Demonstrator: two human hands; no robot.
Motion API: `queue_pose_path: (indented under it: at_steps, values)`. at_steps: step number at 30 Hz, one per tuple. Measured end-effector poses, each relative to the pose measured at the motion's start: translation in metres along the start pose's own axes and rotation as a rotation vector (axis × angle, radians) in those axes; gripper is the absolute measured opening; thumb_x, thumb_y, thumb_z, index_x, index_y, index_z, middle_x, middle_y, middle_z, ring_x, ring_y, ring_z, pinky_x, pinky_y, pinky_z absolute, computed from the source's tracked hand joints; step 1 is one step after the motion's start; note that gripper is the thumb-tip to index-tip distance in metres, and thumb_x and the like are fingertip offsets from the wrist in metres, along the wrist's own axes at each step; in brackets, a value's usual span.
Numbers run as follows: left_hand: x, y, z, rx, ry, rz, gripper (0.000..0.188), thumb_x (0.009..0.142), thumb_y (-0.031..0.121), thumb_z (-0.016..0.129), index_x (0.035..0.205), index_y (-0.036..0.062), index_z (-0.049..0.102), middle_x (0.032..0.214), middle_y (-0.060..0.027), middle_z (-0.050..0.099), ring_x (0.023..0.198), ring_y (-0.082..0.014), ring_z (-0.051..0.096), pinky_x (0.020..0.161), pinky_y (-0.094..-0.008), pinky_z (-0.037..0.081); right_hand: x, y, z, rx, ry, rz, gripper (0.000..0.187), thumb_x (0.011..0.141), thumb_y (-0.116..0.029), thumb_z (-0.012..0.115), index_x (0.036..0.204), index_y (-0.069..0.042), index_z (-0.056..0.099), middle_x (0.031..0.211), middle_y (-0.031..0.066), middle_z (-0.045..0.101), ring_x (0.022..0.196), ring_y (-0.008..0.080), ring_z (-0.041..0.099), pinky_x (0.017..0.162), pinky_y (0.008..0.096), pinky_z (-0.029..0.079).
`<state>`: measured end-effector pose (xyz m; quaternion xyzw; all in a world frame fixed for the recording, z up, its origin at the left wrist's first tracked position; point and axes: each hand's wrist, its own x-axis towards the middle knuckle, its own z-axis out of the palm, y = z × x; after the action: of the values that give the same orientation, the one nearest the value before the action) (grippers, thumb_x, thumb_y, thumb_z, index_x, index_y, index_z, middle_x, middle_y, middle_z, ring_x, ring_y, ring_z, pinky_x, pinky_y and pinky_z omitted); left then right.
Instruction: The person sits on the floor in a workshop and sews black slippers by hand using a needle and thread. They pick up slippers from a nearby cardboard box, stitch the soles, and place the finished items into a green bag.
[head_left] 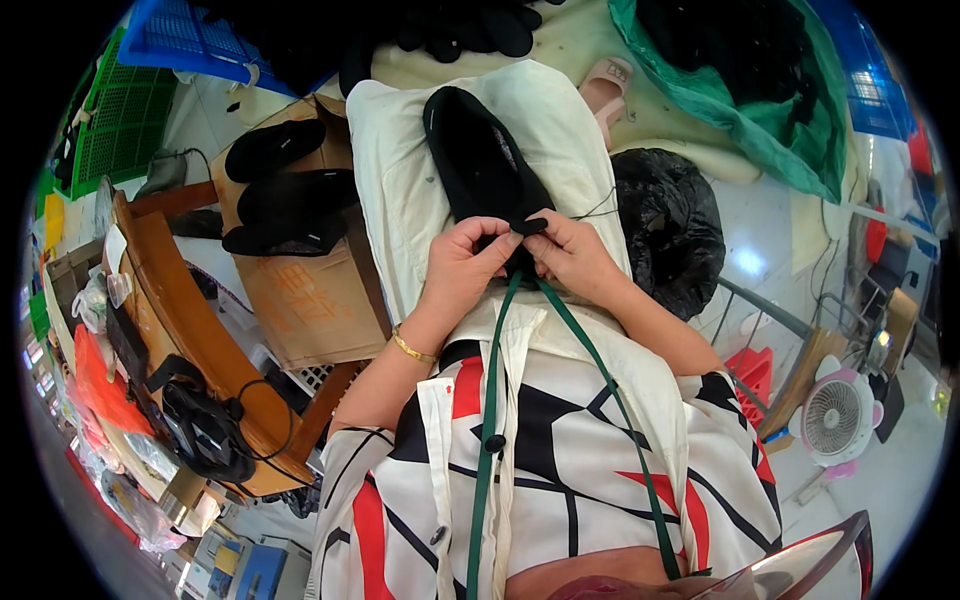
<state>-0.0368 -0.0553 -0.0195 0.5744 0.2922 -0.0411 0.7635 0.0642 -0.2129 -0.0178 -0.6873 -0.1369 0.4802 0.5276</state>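
A black fabric slip-on shoe (462,120) rests on the off-white cloth (390,160) over my lap, its opening facing up and its one end close to me. My left hand (465,255) pinches the near end between thumb and fingers. Right beside it, my right hand (575,258) pinches a small black flap at the same end, and the two thumbs nearly meet. A thin dark thread runs out to the right of my right hand. Whether a needle is held between the fingers cannot be made out. Green straps (492,400) hang toward me below the hands.
Several black shoes (295,198) lie on a cardboard box (300,310) to the left, beside a wooden table (190,310). A black plastic bag (690,215) stands to the right. Beyond lie a pink slipper (605,88) and a green sack (740,125). A fan (838,416) stands lower right.
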Motion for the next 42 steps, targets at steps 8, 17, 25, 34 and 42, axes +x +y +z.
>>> queue_pose_path:
  at_steps: [8,17,25,34,42]
  values:
    - [0.001,0.001,0.002,-0.064,0.004,0.014,0.013,0.088,0.010,0.072,0.098,0.0021,0.067,0.081,0.0012,0.064,0.065,-0.0033,0.056,0.056,-0.0180,0.046,0.000,-0.004,-0.003,0.014,-0.035,0.010,0.011,0.097,-0.011,0.057,0.106,-0.004,0.055,0.068,-0.0001,0.056,0.059,0.0063,0.053,0.054,0.0231,0.044]
    - [0.003,-0.005,-0.004,-0.054,-0.025,-0.046,0.015,0.086,0.009,0.073,0.098,0.0025,0.068,0.079,0.0012,0.064,0.063,-0.0038,0.055,0.054,-0.0182,0.045,-0.005,-0.020,-0.001,-0.309,0.057,-0.141,0.041,0.089,-0.025,0.065,0.116,0.001,0.047,0.076,0.0072,0.061,0.068,0.0134,0.059,0.061,0.0304,0.046]
    - [0.002,0.000,-0.002,-0.011,-0.034,-0.058,0.014,0.086,0.011,0.072,0.096,0.0033,0.066,0.078,0.0013,0.063,0.064,-0.0043,0.056,0.056,-0.0194,0.046,0.003,-0.041,-0.012,-0.185,-0.159,-0.054,0.033,0.092,-0.024,0.061,0.114,-0.002,0.053,0.079,0.0108,0.064,0.069,0.0146,0.063,0.063,0.0303,0.049]
    - [0.003,-0.004,-0.005,-0.038,-0.087,-0.035,0.014,0.091,0.010,0.065,0.103,0.0056,0.060,0.087,0.0011,0.060,0.074,-0.0049,0.057,0.061,-0.0193,0.049,0.042,-0.025,-0.034,-0.907,-0.061,-0.591,0.019,0.083,-0.011,0.068,0.101,-0.010,0.065,0.087,0.0091,0.059,0.078,0.0298,0.061,0.065,0.0362,0.049]
    - [0.000,0.014,-0.036,0.263,-0.053,0.116,0.015,0.086,0.008,0.072,0.100,0.0032,0.067,0.085,0.0037,0.062,0.072,-0.0031,0.053,0.060,-0.0184,0.044,0.038,-0.010,-0.004,-0.196,-0.112,-0.201,0.011,0.091,-0.007,0.062,0.101,-0.003,0.064,0.089,0.0054,0.062,0.078,0.0116,0.058,0.070,0.0262,0.047]
